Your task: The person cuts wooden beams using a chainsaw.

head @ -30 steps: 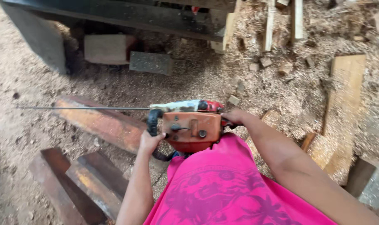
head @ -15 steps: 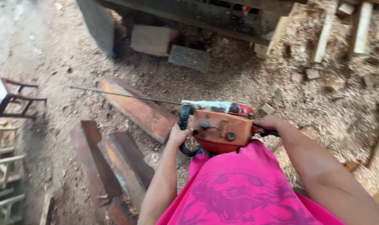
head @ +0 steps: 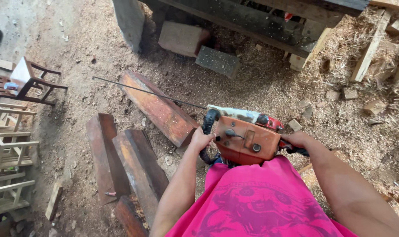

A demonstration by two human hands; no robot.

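Chainsaw (head: 245,139) in both closed hands

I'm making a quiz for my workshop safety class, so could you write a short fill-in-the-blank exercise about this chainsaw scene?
1. Both hands hold an orange ____ with a long thin bar.
2. The left hand grips the black front ____ of the chainsaw, the right hand its rear grip.
3. The reddish timber slabs lie on ground covered in ____.
4. The person's shirt is ____.

Missing words: chainsaw; handle; sawdust; pink
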